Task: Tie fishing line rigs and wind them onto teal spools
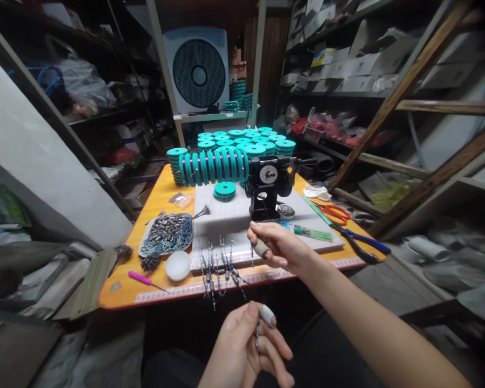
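My left hand (246,342), below the table's front edge, has thumb and forefinger pinched on a thin dark-blue and metallic string of swivels (257,337); its other fingers are loosely curled. Higher up, over the front edge, my right hand (281,247) pinches thumb to forefinger; what sits between them is too small to make out. A short dark strand (253,254) hangs beside those fingertips. Both hands wear finger covers. To the left, several rigs with grey sinkers (227,275) hang along the edge. Beyond stands a black winding machine (264,186) bearing a row of teal spools (214,167).
A plate (145,249) of sinkers and blue swivels lies left, near a white bowl (178,266) and a pink-handled pick (139,277). Orange scissors (335,213) and blue-handled pliers (367,242) lie right. Teal spools (242,141) fill the back; a fan (198,75) stands behind.
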A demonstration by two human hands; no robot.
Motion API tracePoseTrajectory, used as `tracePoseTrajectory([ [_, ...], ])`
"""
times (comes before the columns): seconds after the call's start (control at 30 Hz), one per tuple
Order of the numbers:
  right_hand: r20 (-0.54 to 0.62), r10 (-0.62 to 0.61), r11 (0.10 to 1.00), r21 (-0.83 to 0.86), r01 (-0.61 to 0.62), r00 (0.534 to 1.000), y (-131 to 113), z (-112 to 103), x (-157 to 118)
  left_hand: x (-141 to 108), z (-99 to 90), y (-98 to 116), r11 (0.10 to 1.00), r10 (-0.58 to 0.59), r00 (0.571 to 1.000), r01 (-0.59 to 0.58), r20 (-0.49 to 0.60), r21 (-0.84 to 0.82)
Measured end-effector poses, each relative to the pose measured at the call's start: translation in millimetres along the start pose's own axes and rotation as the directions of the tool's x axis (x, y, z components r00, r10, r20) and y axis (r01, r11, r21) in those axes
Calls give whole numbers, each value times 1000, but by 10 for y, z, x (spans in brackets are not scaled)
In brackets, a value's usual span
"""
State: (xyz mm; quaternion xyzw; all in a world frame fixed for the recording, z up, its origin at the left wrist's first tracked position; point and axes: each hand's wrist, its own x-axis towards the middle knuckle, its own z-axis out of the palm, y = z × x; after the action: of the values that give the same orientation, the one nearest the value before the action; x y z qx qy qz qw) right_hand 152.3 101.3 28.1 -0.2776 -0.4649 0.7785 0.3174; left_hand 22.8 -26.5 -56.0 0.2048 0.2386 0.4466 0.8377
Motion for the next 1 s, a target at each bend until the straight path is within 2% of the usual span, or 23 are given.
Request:
tracePoseTrajectory([
  [0.13,-11,-24,998,-65,23,1000,-42,-1,-22,-25,57,94,997,36,999,-37,16,66],
  [0.23,-30,-34,987,-161,29,999,-129,2,-53,-14,122,282,925,213,976,-218,51,310],
  [0.3,-31,-54,947,-319,41,998,-211,7,-75,37,169,430,855,278,953,-302,119,422],
  [0.37,-5,-95,848,-524,79,995,-297,16,-94,125,221,563,847,275,946,-323,171,421],
  [0.47,23,-144,639,-761,110,989,-408,37,-117,277,307,695,861,235,962,-271,136,429],
  [0.57,5,-173,467,-880,87,985,-475,67,-137,394,383,750,858,228,968,-251,106,449],
  [0.67,26,-205,404,-908,109,978,-493,81,-148,456,432,766,862,244,965,-261,97,434],
  [0.73,29,-190,460,-880,116,981,-479,67,-145,476,453,774,868,252,964,-263,84,421],
  [0.8,24,-135,622,-776,103,991,-455,32,-132,489,464,783,875,263,962,-268,69,403],
  [0.83,25,-103,733,-674,93,994,-442,11,-120,495,467,787,879,273,960,-274,59,390],
  [0.9,42,-25,938,-344,38,999,-422,-25,-85,514,469,787,887,301,953,-293,35,357],
  [0.93,55,10,986,-169,-1,998,-414,-34,-62,527,471,782,890,318,948,-306,21,339],
  [1.0,65,52,996,68,-56,997,-400,-24,-5,553,477,757,893,351,936,-333,-6,301],
])
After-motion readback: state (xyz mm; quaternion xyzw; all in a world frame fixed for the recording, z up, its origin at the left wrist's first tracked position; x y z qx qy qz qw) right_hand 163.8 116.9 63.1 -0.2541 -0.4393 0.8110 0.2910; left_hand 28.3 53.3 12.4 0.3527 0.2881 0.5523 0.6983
